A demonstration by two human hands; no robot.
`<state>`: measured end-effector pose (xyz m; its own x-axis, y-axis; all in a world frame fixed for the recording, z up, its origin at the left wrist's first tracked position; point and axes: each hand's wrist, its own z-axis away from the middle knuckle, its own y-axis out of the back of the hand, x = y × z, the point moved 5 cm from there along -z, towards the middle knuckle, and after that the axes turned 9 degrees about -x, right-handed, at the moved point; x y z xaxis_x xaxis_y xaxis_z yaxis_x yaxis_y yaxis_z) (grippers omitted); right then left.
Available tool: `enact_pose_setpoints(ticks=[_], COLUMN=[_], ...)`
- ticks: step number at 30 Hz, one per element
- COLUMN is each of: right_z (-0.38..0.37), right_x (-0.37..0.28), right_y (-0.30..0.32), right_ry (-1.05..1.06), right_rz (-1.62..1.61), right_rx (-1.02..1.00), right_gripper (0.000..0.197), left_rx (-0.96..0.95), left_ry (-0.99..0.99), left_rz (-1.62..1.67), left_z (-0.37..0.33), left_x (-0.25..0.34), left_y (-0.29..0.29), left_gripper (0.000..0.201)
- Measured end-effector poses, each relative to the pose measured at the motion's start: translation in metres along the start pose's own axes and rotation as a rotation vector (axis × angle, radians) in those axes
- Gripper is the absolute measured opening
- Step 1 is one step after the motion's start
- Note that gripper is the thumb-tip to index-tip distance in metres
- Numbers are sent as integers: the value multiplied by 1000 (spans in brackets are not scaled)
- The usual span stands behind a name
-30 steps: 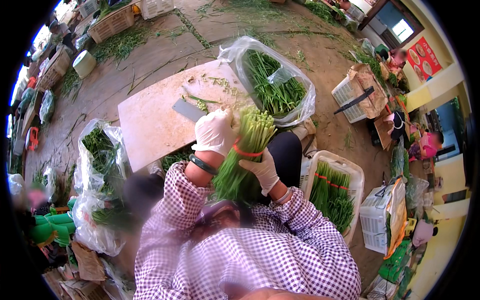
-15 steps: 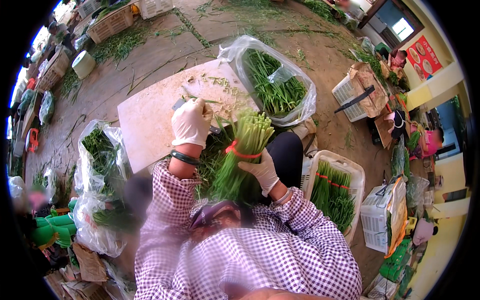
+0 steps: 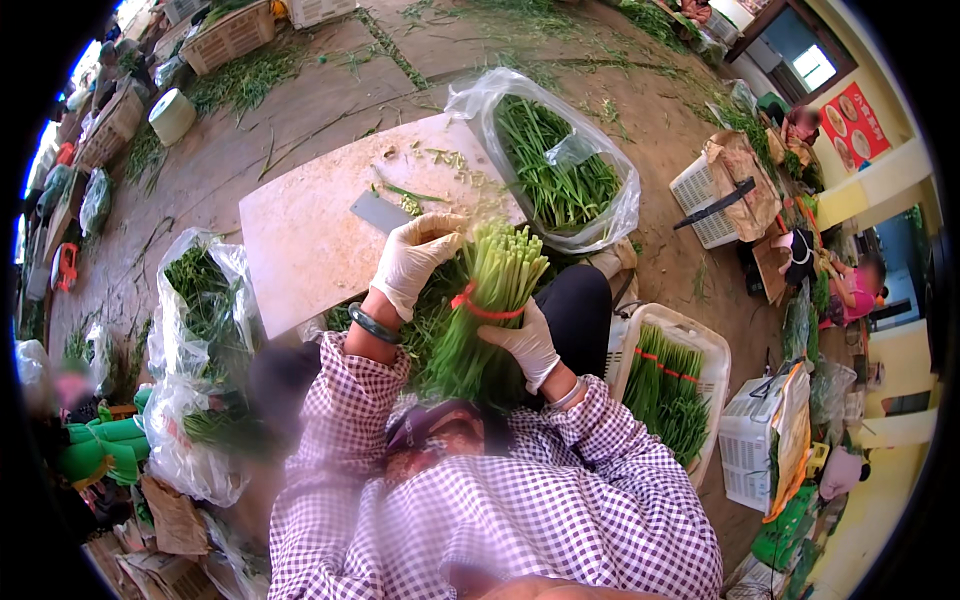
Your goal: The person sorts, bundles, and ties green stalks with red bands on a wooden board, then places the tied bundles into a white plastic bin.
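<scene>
The bundle of green stalks (image 3: 478, 320) already wears its red band, held upright over my lap at the cutting board's (image 3: 300, 230) near edge. My right hand (image 3: 525, 345) grips it below the band; my left hand (image 3: 415, 262) cups the cut ends, fingers curled. Loose stalks remain bagged (image 3: 560, 180) beyond.

I see a shirt with small purple and white checks (image 3: 520, 510) and long sleeves. The left hand (image 3: 415, 262) wears a thin white rubber glove, and so does the right hand (image 3: 522, 343). A dark green round bangle (image 3: 372, 324) sits on the left wrist. A thin silver bangle (image 3: 566, 396) sits on the right wrist. The trousers are black (image 3: 582, 312).
</scene>
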<state>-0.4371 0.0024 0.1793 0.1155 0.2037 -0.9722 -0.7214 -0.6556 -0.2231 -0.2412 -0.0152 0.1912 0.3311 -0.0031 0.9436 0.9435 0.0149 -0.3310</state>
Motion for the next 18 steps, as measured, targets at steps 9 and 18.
enact_pose_setpoints(ticks=[9,18], right_z=[-5,-5], right_x=[11,16], right_y=[2,2], right_ry=[19,31], right_rz=[4,43], right_rx=[-37,-11], right_gripper=[72,77], left_rx=[203,302], left_ry=[-34,-75], left_rz=[-438,-732], left_z=[7,11], left_x=[19,24], left_y=[-4,-9], left_gripper=[14,15])
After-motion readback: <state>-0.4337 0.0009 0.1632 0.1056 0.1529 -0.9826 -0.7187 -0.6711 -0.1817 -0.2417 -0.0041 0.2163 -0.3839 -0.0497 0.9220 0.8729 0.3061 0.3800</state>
